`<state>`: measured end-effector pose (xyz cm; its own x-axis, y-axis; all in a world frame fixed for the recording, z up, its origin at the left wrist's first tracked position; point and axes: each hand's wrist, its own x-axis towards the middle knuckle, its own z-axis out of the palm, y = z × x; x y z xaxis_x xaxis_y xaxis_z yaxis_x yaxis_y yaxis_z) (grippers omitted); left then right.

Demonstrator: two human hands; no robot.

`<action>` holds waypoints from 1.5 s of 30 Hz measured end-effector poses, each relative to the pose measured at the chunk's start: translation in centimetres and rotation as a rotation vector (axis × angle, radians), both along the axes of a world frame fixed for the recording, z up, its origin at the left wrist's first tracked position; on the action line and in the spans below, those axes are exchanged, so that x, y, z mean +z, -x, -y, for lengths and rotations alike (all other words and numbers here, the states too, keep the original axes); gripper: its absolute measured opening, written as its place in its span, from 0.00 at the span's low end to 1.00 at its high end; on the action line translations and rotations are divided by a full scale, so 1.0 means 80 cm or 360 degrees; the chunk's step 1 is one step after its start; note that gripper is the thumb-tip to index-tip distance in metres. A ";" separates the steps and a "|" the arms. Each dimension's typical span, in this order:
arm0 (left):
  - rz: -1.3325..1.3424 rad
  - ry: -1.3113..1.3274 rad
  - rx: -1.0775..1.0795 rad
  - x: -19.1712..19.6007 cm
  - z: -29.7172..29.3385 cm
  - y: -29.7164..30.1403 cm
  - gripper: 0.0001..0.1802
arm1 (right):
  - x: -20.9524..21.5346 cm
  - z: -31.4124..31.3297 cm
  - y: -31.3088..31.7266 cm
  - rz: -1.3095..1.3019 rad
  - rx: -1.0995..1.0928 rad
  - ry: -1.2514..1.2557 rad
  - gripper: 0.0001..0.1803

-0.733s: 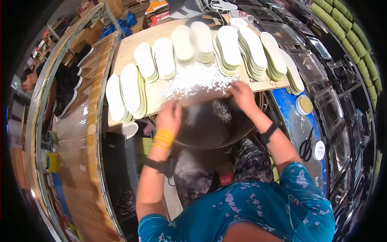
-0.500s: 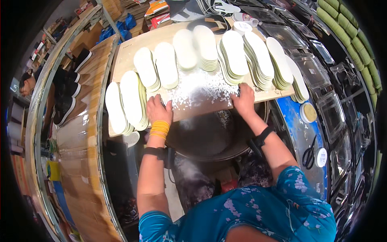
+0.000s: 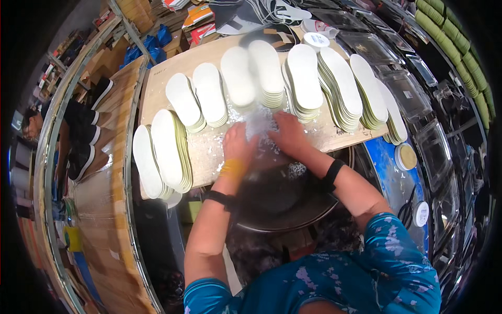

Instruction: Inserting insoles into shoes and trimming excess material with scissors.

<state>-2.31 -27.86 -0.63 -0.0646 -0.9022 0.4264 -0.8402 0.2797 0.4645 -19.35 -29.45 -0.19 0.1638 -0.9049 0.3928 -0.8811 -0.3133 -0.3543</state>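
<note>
My left hand point(image 3: 238, 142) and my right hand point(image 3: 289, 132) rest on the wooden board point(image 3: 334, 138), fingers stretched out on either side of a loose heap of small white bits point(image 3: 261, 123). Neither hand is closed around anything. Behind the heap, white-topped insoles stand in several stacks with greenish edges; the nearest stacks are the left-middle stack point(image 3: 238, 76), the middle stack point(image 3: 266, 65) and the right-middle stack point(image 3: 304, 78). Below the board's near edge is a dark round basin point(image 3: 277, 206) with some white bits in it. A yellow band wraps my left wrist.
On the right, a blue surface point(image 3: 384, 167) bears a yellowish-topped round tub point(image 3: 406, 157), a white round lid point(image 3: 420, 214) and black scissors point(image 3: 407, 209). Clear plastic trays line the far right. To the left, a metal-edged shelf point(image 3: 99, 209) holds black shoes point(image 3: 82, 162).
Both hands have moved inward and come closer together. The white bits, spread widely between them before, are now mostly pushed into a tighter heap. The view has shifted slightly.
</note>
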 end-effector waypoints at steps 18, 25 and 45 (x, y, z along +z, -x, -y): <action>0.0058 0.0104 -0.0104 -0.017 0.059 -0.002 0.16 | -0.006 0.046 -0.017 0.0220 0.0265 -0.0136 0.17; -0.0031 -0.0087 -0.0319 -0.002 0.029 0.016 0.16 | -0.013 0.047 -0.006 0.0234 0.0527 -0.0245 0.16; 0.0055 -0.0076 -0.0354 -0.028 -0.090 -0.012 0.20 | -0.028 -0.089 0.048 0.0449 0.0659 -0.0132 0.18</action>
<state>-1.37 -20.65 -2.88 -0.2781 -0.8833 0.3775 -0.7758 0.4383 0.4539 -23.23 -22.34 -2.46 0.4132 -0.8165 0.4032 -0.5555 -0.5768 -0.5989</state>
